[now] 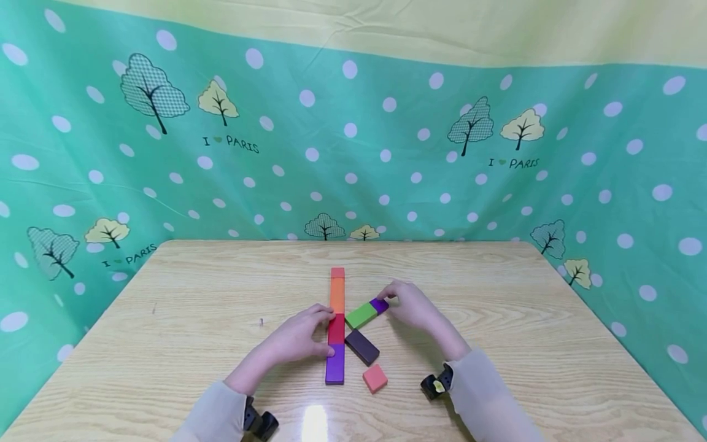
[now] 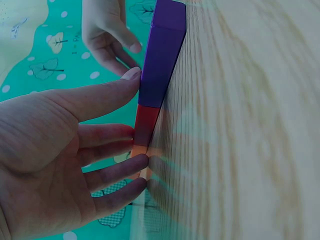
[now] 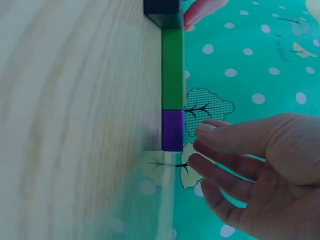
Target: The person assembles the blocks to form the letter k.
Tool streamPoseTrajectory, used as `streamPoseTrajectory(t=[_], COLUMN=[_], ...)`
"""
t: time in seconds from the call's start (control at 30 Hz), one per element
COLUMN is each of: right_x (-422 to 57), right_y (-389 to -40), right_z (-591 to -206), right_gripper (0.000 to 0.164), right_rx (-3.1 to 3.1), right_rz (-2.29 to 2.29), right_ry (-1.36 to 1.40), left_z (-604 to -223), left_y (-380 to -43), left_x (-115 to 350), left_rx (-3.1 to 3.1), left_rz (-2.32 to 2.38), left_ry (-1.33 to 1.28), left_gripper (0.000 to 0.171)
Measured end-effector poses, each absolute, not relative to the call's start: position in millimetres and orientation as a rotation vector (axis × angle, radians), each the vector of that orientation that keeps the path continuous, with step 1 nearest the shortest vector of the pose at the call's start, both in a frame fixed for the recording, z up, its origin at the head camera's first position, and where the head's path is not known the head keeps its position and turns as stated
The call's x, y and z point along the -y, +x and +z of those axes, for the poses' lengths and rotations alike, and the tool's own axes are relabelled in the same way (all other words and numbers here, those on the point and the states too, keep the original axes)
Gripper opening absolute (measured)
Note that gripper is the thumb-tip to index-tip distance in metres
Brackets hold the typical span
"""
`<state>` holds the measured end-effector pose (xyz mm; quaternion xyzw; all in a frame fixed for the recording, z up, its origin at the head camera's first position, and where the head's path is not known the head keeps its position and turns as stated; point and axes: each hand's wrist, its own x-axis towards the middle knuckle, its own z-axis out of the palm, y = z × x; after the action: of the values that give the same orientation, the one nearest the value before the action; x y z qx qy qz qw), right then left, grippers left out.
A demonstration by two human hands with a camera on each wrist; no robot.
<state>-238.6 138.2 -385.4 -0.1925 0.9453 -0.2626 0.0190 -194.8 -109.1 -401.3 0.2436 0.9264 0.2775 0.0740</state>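
A straight row of blocks runs away from me in the head view: a long purple block (image 1: 334, 366), a red one (image 1: 336, 331), an orange one (image 1: 337, 294) and a small coral one (image 1: 337, 272). My left hand (image 1: 298, 337) lies along its left side, thumb at the purple block and fingertips further up, fingers spread. Right of the row, a green block (image 1: 361, 316) slants outward, with a small purple block (image 1: 379, 306) at its far end. My right hand (image 1: 413, 307) has its fingertips right by this small purple block; the right wrist view shows its fingers loosely bent, gripping nothing.
A dark block (image 1: 361, 347) lies close to the row, below the green one. Nearer me is a small coral block (image 1: 375, 379). The wooden table (image 1: 193, 344) ends at a green dotted cloth (image 1: 386, 135) behind. Cameras are strapped to both wrists.
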Motion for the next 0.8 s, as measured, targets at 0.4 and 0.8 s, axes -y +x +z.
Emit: streamPoseTrajectory(t=[0.4,0.8], right_x=[-143.5,-142.6], right_y=[-222.3,-205.1], right_z=[-383.9,-384.4], right_gripper=[0.019,0.011], right_rx=[-2.894,-2.822], right_rz=[-0.831,-0.818], right_ry=[-0.503,-0.646], left_z=[-402.1,-403.7], left_y=[-195.1,-196.2], left_x=[109.6,109.8], left_rx=[-2.783,-2.783], left_rz=[0.836,0.832], left_ry=[0.734,0.745], left_gripper=[0.066,0.066])
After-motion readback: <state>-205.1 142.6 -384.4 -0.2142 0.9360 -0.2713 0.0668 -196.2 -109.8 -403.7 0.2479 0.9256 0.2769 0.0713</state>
